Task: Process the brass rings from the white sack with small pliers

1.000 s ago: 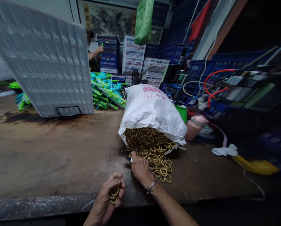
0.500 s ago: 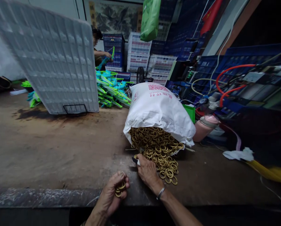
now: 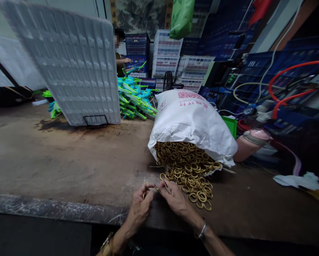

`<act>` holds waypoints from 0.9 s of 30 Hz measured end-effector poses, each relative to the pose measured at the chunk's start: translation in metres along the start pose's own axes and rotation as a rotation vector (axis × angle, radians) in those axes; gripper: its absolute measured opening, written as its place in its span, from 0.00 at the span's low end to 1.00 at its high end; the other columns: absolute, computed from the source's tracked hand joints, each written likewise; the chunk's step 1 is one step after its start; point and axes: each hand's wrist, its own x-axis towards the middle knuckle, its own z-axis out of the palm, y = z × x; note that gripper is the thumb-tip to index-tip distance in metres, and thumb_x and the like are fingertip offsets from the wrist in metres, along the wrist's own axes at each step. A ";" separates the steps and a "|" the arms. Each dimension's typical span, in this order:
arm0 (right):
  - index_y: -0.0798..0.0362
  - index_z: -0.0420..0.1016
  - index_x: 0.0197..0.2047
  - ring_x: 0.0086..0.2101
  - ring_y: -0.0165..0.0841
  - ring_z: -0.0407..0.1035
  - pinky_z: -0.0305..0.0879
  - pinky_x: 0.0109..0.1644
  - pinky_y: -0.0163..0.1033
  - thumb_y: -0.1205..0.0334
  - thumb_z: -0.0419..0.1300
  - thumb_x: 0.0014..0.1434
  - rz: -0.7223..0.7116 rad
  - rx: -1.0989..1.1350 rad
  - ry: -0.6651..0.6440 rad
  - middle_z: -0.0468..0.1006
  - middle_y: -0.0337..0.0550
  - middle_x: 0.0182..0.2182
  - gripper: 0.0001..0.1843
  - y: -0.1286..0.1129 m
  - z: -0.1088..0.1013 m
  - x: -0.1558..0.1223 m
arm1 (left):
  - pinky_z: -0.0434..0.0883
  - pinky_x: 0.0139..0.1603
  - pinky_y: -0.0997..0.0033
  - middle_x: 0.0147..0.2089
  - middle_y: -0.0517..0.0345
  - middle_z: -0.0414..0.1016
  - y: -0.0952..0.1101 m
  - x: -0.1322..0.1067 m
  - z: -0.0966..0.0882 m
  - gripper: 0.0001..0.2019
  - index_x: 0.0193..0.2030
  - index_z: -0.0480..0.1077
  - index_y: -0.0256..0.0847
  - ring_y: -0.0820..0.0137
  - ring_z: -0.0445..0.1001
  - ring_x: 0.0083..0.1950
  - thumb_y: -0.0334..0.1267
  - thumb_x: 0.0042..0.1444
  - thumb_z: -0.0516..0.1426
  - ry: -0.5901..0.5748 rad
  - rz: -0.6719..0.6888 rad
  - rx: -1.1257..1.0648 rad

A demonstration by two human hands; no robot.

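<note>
My left hand (image 3: pixel 141 202) is closed, and a bit of a brass-coloured ring (image 3: pixel 144 195) shows in its curled fingers. Close beside it, the fingertips of my right hand (image 3: pixel 177 199) are pinched together around a thin, pointed piece (image 3: pixel 167 187), too small to name. Between the two hands is a small ring (image 3: pixel 156 188), seen nearly edge-on. Just past my right hand lies a heap of brass-coloured rings (image 3: pixel 193 181), spilling from the mouth of a white woven sack (image 3: pixel 188 117) that lies on the wooden table (image 3: pixel 95 163).
A ribbed translucent plastic panel (image 3: pixel 76 67) stands in a black wire holder (image 3: pixel 95 121) at the left. Behind it are a pile of green and blue plastic pieces (image 3: pixel 135 96) and a person (image 3: pixel 119 58). A pink bottle (image 3: pixel 251 144) stands right of the sack; stacked crates (image 3: pixel 166 53) line the back.
My right hand has drawn back from the rings' edge towards me. My left hand has risen and turned, so both hands' fingertips now meet closely. The view has swung slightly left.
</note>
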 end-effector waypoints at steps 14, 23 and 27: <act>0.49 0.56 0.33 0.12 0.19 0.41 0.38 0.14 0.27 0.45 0.52 0.50 0.337 0.700 -0.079 0.57 0.24 0.14 0.17 -0.003 0.020 -0.008 | 0.56 0.22 0.79 0.18 0.66 0.62 0.003 -0.008 0.004 0.11 0.26 0.67 0.39 0.77 0.59 0.21 0.45 0.48 0.58 0.003 0.101 0.018; 0.52 0.58 0.27 0.11 0.18 0.44 0.40 0.13 0.27 0.44 0.52 0.51 0.307 0.717 -0.072 0.63 0.28 0.16 0.18 0.008 0.027 -0.006 | 0.49 0.13 0.83 0.22 0.67 0.62 0.001 -0.011 0.002 0.15 0.31 0.63 0.39 0.83 0.52 0.16 0.50 0.50 0.55 -0.087 -0.116 -0.084; 0.53 0.61 0.27 0.13 0.21 0.49 0.44 0.16 0.28 0.51 0.51 0.52 0.260 0.524 -0.007 0.64 0.29 0.16 0.13 0.006 0.026 -0.005 | 0.47 0.12 0.83 0.19 0.69 0.58 -0.001 -0.012 -0.001 0.16 0.29 0.62 0.39 0.83 0.50 0.14 0.52 0.51 0.52 -0.119 -0.130 -0.077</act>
